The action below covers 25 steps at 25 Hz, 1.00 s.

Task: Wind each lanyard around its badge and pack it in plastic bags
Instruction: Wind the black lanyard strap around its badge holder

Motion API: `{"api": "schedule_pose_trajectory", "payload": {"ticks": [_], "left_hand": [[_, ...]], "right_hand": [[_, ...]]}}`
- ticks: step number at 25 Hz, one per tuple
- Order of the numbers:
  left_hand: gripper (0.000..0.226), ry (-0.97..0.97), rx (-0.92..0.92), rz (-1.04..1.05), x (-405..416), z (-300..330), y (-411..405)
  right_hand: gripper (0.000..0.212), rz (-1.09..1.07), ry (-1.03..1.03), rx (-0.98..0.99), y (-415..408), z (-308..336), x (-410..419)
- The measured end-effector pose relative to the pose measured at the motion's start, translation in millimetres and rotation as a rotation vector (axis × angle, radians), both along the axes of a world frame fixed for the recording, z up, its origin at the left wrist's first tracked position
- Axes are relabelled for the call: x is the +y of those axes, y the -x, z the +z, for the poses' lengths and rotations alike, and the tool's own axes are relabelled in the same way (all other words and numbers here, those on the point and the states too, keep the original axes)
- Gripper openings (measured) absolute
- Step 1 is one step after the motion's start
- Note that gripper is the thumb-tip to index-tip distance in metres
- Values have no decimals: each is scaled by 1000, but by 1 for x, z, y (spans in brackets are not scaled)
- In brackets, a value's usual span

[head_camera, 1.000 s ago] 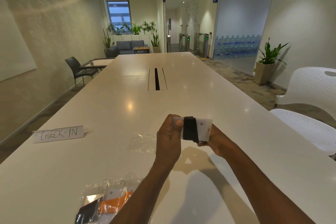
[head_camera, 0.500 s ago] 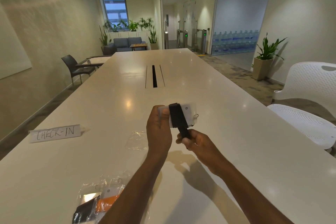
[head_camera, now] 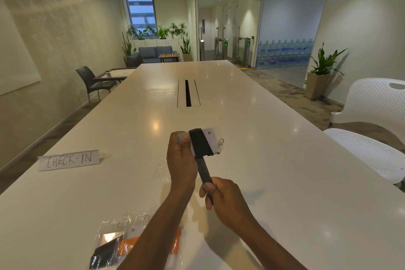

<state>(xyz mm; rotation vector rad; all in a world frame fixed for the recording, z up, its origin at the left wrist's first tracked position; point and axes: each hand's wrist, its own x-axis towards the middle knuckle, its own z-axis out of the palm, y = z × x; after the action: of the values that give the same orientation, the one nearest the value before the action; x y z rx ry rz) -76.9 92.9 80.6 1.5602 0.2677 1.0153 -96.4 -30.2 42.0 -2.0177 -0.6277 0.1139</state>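
Two packed bags (head_camera: 114, 245) at table's (head_camera: 285, 182) near edge, 7 o'clock of hands: one black lanyard inside, one orange. Right hand (head_camera: 221, 195) closed around loose end of black lanyard (head_camera: 202, 155), strap taut toward 11 o'clock. Left hand (head_camera: 180, 158) pinches one white badge (head_camera: 211, 137), held above table, thumb on face, strap wrapped around middle. One empty bag (head_camera: 163, 171) flat under left hand. One sign (head_camera: 69, 159) at 9 o'clock. Two white chairs (head_camera: 370, 125) at 3 o'clock.

A white badge (head_camera: 211, 138) is held above the table, crosswise, with a small metal ring at its right edge. A black lanyard (head_camera: 200, 146) is wrapped around its middle, the free end drawn taut toward the viewer. Filled plastic bags (head_camera: 114, 241) lie at the near table edge; an empty bag (head_camera: 163, 171) lies flat beneath the hands.
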Motion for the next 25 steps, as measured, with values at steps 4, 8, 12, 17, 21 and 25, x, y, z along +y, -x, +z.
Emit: {"api": "schedule_pose_trajectory", "payload": {"ticks": [4,8,12,17,21,25], "left_hand": [[22,-1,28,-27,7,-7,3],[19,0,32,-12,8,-13,5],[23,-79,-21,-27,9,-11,11],[22,-280,-33,-83,3,-12,19],[21,-361,-50,-156,-6,-14,23],[20,-208,-52,-246,-16,-12,28]], "right_hand": [[40,-35,7,36,18,-3,0],[40,-56,-52,113,24,-4,1],[39,-44,-187,151,18,11,1],[44,-93,-319,40,0,41,-7],[49,-142,-391,42,-14,59,-6],[45,-120,-514,115,-19,61,-4]]}}
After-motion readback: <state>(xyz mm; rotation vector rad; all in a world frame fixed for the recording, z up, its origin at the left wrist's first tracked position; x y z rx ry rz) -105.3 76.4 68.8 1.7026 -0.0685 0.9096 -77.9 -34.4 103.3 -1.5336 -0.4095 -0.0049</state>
